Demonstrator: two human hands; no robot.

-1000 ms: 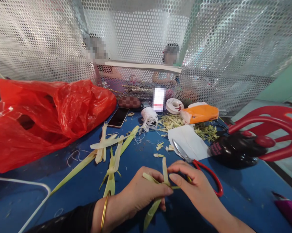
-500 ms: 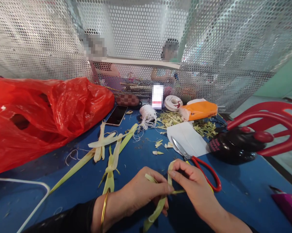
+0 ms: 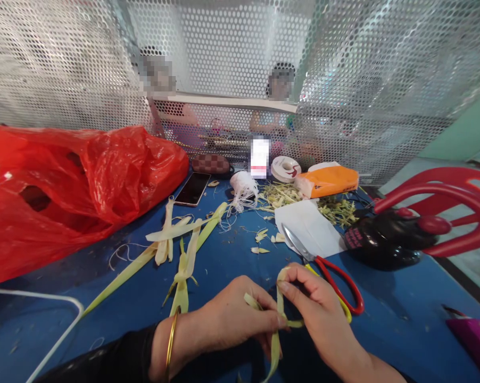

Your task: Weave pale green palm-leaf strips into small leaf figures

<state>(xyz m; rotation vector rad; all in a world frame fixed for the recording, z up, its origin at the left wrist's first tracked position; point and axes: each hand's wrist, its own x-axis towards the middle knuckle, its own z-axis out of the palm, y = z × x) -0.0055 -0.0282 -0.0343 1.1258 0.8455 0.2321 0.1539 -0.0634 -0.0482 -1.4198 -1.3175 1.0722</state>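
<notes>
Pale green leaf strips [image 3: 275,348] cross between my two hands, low in the middle of the view. My left hand [image 3: 240,314], with a gold bangle at the wrist, pinches the strips where they cross. One end pokes up over its fingers and another hangs below. In my right hand [image 3: 315,303], thumb and forefinger grip the upper end of a strip that bends upward. Red-handled scissors [image 3: 338,279] lie just beyond my right hand, with something yellow partly under them. Left of my hands rest knotted leaf pieces [image 3: 182,274] and crossed husk strips [image 3: 166,239].
A red plastic bag [image 3: 84,197] fills the left side. Toward the back are a phone [image 3: 192,189], a white thread spool [image 3: 243,187], a ribbon roll [image 3: 286,168] and an orange tissue pack [image 3: 330,181]. At right stand a black bottle [image 3: 383,239] and red chair [image 3: 471,213].
The hanging strip end has swung right and now drops more steeply below my left hand. The short end above my left fingers has shifted slightly. Both hands keep their pinch.
</notes>
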